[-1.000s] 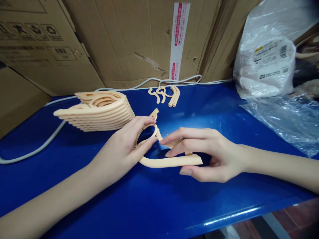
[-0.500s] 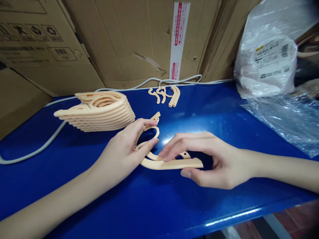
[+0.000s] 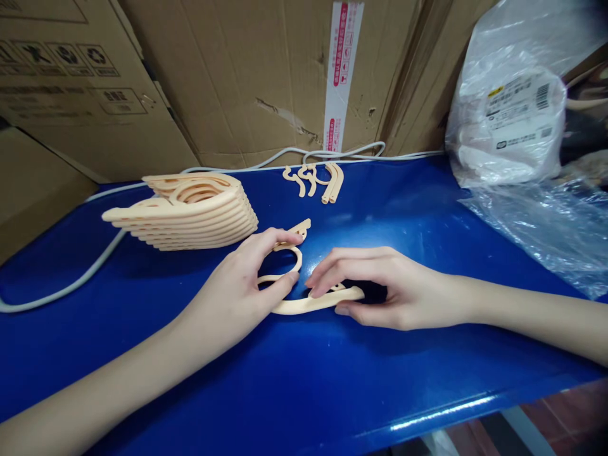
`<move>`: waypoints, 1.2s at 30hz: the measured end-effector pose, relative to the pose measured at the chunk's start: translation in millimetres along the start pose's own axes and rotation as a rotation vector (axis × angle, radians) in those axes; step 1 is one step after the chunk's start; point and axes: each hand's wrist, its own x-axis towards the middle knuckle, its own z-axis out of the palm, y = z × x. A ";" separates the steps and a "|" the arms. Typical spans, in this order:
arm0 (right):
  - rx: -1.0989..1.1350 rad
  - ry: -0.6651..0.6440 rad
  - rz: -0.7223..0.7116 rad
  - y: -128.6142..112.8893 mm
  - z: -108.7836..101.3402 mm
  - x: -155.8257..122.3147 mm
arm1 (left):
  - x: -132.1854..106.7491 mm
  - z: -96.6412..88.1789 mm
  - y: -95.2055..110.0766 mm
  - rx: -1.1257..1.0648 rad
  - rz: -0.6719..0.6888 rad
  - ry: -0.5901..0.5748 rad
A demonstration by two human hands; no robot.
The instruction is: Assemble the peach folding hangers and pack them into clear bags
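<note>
A beige plastic folding hanger [image 3: 304,306] lies low over the blue table between my two hands, its ring-shaped middle showing past my left thumb. My left hand [image 3: 247,269] is closed around the ring section, thumb on the near side and fingers on the far side. Part of the hanger is hidden under that palm. On the right, my right hand [image 3: 380,285] has its fingertips on the near arm of the hanger, with the thumb against the front edge. Left of them stands a stack of similar beige folded hangers [image 3: 199,218].
Loose beige pieces [image 3: 335,183], some hook-shaped, lie at the back of the blue table [image 3: 266,392]. A pale cable [image 3: 95,272] runs along the left and back. Cardboard boxes [image 3: 247,82] wall off the rear. Plastic-wrapped goods [image 3: 508,126] sit at the right.
The hanger's near arm has swung away from me and inward, toward the ring. My right hand moved with it, slightly left and up; my left hand stays nearly still.
</note>
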 end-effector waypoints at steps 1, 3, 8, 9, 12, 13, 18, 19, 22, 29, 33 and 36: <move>0.000 -0.012 0.001 -0.6 0.4 0.3 | -0.1 0.6 -0.8 0.002 0.012 -0.001; -0.008 -0.026 0.004 -0.9 0.8 0.7 | -0.3 1.7 -2.6 0.012 0.035 -0.002; -0.185 0.001 -0.088 4.7 -0.2 0.5 | -0.4 3.6 -6.3 0.025 0.068 -0.012; -0.241 0.014 -0.104 6.2 -0.4 0.3 | -0.3 3.7 -6.7 0.021 0.070 -0.016; -0.385 0.048 -0.100 9.7 -0.6 -0.1 | 0.0 3.4 -6.4 0.017 0.076 -0.026; -0.430 0.054 -0.095 10.3 -0.6 -0.1 | 0.1 3.2 -5.6 0.019 0.080 -0.026; -0.660 0.054 -0.126 11.4 -2.7 0.6 | -0.5 -0.4 -1.2 0.050 0.090 -0.029; -0.691 0.056 -0.130 11.8 -3.4 0.6 | -0.5 -1.6 -1.3 0.057 0.093 -0.032; -0.750 0.085 -0.122 14.4 -5.4 -0.4 | 0.6 -5.3 -4.0 0.076 0.113 -0.042; -0.831 0.226 0.020 17.2 -5.4 -0.8 | 3.0 -3.9 -9.0 0.140 0.259 -0.025; -0.774 0.202 0.036 11.4 -5.1 -0.3 | 0.7 -0.5 -7.7 0.185 0.299 -0.015; -0.764 0.176 0.021 8.9 -5.4 -1.1 | -2.1 1.6 -8.6 0.225 0.318 -0.013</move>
